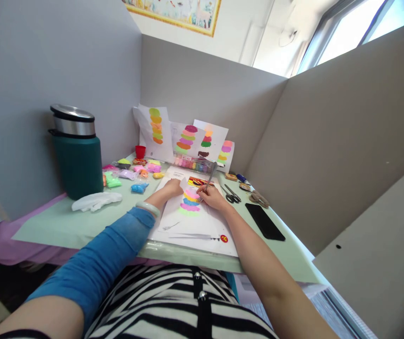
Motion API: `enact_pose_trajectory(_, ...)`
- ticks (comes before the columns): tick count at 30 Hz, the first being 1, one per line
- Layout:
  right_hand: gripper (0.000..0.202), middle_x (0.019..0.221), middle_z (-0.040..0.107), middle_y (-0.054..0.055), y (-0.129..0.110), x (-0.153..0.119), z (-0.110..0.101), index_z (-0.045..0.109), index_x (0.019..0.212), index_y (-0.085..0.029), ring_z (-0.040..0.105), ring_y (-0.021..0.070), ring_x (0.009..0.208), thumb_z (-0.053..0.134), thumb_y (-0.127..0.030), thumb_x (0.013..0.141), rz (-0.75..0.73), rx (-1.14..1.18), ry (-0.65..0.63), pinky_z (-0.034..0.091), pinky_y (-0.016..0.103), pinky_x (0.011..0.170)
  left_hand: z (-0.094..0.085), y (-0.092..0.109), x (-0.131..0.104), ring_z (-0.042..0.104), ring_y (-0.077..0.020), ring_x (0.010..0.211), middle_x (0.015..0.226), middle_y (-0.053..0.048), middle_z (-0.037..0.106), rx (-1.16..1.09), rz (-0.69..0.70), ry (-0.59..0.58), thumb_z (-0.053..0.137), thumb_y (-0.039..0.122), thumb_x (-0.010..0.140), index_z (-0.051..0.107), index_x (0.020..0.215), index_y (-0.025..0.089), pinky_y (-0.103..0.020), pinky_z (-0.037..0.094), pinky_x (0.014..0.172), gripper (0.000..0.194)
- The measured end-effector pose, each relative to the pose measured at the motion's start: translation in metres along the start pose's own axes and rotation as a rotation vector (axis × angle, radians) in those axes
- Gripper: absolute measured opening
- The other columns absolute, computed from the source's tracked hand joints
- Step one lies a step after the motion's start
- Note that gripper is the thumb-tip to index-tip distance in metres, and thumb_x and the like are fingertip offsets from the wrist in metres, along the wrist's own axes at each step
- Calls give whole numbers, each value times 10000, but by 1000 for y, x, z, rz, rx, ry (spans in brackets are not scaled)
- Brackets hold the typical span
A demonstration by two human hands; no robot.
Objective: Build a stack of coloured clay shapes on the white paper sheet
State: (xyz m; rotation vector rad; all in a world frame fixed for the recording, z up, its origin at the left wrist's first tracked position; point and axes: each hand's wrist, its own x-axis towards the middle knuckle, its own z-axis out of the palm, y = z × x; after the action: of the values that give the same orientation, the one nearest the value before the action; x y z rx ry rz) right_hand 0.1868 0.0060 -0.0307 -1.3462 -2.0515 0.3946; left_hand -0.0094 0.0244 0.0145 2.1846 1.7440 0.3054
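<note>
A white sheet (188, 222) with stacked bands of pink, yellow, blue, purple and green lies in front of me, on top of other papers. My left hand (174, 187) pinches the upper left edge of the sheet, which lifts a little there. In my right hand (212, 197) is a metal fork (211, 175), its handle pointing up and its tines down at the right side of the coloured bands. The fingers of that hand are closed round it.
Left of the papers lie colourful clay packets (127, 174), a white crumpled item (96, 201) and a green bottle (78, 162). Painted sheets (161, 150) lean against the back partition. Scissors (230, 194), a black phone (264, 221) and a brown item (259, 198) lie on the right.
</note>
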Motion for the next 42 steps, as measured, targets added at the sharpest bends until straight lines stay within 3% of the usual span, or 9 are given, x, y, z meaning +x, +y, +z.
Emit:
enact_pose_trajectory(7, 164, 601, 584, -13, -2, -2, 0, 596, 896, -173, 615, 145, 632, 484, -152, 778, 33, 85, -87, 432, 230, 597, 0, -1, -2, 545, -257, 1132, 1229, -163, 583, -7, -5, -1, 592, 191, 736, 537, 1209, 95, -227, 441, 818, 486)
enact_pose_trajectory(19, 165, 615, 562, -13, 3, 1, 3, 606, 856, -169, 589, 130, 582, 483, -130, 753, 90, 206, -51, 454, 236, 582, -1, 1, -3, 538, -278, 1136, 1239, -182, 569, -56, -8, -2, 612, 182, 716, 539, 1202, 82, -246, 442, 823, 502)
enact_pose_trajectory(32, 194, 618, 570, -3, 9, 3, 1, 634, 840, -171, 558, 142, 600, 459, -158, 756, 50, 56, 3, 425, 240, 595, 3, -2, 3, 543, -281, 1129, 1229, -187, 574, -60, 1, 2, 619, 188, 712, 524, 1213, 76, -265, 447, 849, 523)
enact_pose_trajectory(42, 161, 668, 579, 1, 10, 3, 5, 627, 855, -157, 566, 108, 560, 493, -166, 766, 87, 208, -37, 433, 206, 533, 4, -3, 5, 528, -278, 1149, 1234, -160, 576, -65, -6, 10, 622, 180, 689, 531, 1197, 117, -265, 443, 842, 520)
